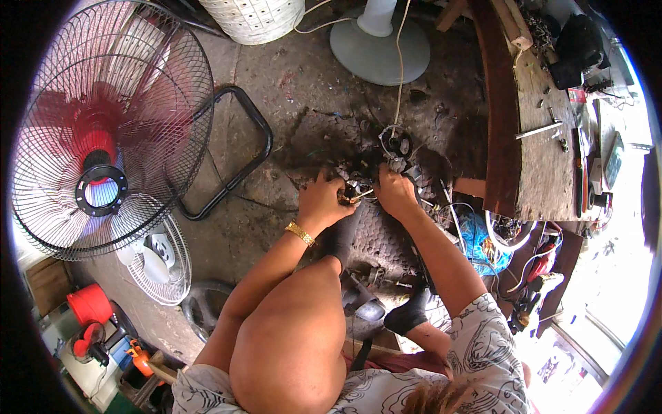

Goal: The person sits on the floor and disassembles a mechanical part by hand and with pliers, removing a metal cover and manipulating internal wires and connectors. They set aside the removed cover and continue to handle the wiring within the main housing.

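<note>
My left hand (319,201), with a gold band (301,233) at the wrist, is closed around a small dark and coppery metal part (347,194). A thin pale rod (363,195) spans the gap between that part and my right hand (396,192). The right fingers are curled and point away from me; what they grip is hidden under them. Just beyond the right hand is a round, dark-centred motor-like part (396,143), with a pale cord (400,76) running up from it. Dark scraps and bits of metal lie around both hands.
A large wire-caged fan (103,138) with red blades fills the left. A grey round stand base (379,52) and white basket (255,17) stand ahead. A wooden bench (545,159) with tools is at right, above a blue bag (483,245) and tangled wires.
</note>
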The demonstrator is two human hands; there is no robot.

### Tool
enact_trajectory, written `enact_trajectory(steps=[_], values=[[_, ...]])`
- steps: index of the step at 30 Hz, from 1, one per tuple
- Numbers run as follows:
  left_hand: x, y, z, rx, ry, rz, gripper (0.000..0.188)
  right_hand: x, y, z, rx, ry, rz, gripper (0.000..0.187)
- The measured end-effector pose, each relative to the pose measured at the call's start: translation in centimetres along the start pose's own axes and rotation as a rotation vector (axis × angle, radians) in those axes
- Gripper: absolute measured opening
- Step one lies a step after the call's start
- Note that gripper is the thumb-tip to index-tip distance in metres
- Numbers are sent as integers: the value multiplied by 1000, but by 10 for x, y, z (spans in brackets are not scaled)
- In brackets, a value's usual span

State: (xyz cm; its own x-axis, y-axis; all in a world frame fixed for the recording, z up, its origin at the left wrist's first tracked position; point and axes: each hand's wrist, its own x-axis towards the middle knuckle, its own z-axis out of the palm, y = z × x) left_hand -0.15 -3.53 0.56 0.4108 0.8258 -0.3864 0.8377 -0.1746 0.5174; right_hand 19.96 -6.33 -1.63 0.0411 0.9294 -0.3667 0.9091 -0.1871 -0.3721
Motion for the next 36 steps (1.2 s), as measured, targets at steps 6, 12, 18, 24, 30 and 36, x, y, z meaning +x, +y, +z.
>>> enact_trajectory(steps=[6,12,18,24,30,36], values=[[0,-5,2,-9,-24,-35,43,2,6,-1,37,-27,-99,41],[0,-9,6,92,50,-7,44,3,21,15,161,76,-187,50],[-8,-10,11,76,132,0,42,-10,-1,9,321,109,0,46],[-16,2,6,191,137,-66,53,-19,-9,13,507,372,-53,32],[-1,-8,-11,145,-69,-137,57,-17,-18,15,700,316,40,40],[4,-4,-24,346,-50,20,54,-22,-18,17,704,359,-82,37]])
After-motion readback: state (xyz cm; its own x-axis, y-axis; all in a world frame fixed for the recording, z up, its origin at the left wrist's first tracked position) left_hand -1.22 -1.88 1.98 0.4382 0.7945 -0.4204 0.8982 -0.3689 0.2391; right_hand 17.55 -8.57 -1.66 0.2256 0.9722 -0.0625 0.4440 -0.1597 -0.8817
